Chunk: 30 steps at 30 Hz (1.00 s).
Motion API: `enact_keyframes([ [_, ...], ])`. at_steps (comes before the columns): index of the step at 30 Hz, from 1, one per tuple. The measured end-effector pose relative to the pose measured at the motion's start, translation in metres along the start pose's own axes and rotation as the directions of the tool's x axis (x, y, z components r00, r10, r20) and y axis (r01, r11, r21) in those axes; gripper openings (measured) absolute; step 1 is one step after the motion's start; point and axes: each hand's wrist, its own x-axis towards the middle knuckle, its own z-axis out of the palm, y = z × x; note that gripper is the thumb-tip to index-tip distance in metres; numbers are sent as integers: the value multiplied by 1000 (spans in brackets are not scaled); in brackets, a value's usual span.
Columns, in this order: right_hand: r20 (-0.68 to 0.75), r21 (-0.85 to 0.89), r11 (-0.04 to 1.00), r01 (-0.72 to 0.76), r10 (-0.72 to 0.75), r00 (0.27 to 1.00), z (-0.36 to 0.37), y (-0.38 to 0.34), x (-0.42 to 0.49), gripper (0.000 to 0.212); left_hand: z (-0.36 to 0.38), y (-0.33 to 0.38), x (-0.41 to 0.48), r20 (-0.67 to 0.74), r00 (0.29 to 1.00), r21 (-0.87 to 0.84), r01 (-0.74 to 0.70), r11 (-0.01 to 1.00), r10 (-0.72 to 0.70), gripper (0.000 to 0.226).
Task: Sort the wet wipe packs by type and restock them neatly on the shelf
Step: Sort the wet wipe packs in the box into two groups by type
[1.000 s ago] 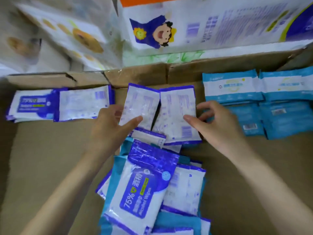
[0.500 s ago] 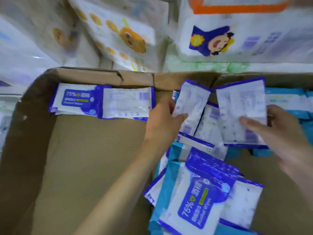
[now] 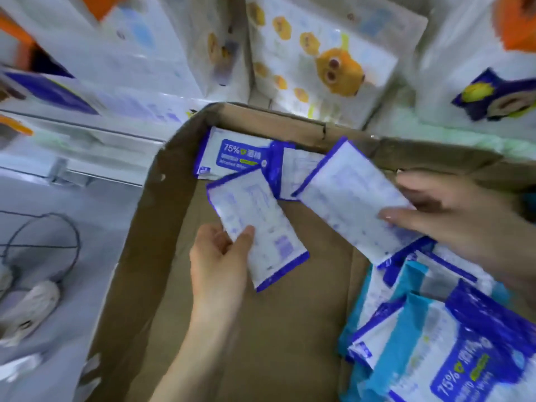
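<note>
While our hands are hovering over the cardboard box (image 3: 136, 256), we are holding one purple-edged pack each.
Left hand (image 3: 220, 256) is pinching the left pack (image 3: 261, 224), thumb on top; right hand (image 3: 464, 224) is gripping the right pack (image 3: 351, 195), thumb on top. Both packs are hanging close by the purple stack (image 3: 232, 155) in the back-left corner.
</note>
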Motion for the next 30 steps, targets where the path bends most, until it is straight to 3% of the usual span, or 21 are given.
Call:
enact_keyframes([
  [2,194,-72,997,-36,50,980,31,-5,15,21,-18,-17,2,-52,992,-81,112,990,-117,14],
  [4,253,-183,981,-71,116,961,50,4,27,23,-27,-27,8,-87,987,-108,123,987,-132,14],
  [8,40,-499,866,-45,75,996,62,21,37,21,-25,-34,27,-142,988,-58,49,997,-56,13],
  [11,-116,-608,791,-72,2,993,63,25,36,19,-17,-31,35,-170,981,-173,66,983,-95,14],
  [13,-146,-667,744,-48,-67,987,66,24,35,20,-13,-31,40,-206,973,-187,62,980,-101,17],
  [17,-63,-816,569,102,-262,963,72,25,39,24,-8,-35,47,-306,952,161,41,986,10,26],
  [19,-45,-854,509,107,-276,960,73,25,42,27,-7,-35,47,-320,947,258,64,964,23,29],
  [22,-117,-845,535,10,-203,972,74,26,42,27,-12,-34,50,-256,967,250,64,966,2,27],
  [25,-190,-813,582,-26,-223,956,80,29,38,28,-18,-32,50,-184,983,265,41,963,9,27],
  [30,-213,-637,771,26,-208,955,68,15,20,31,-19,-23,48,-24,994,259,113,959,-110,38],
])
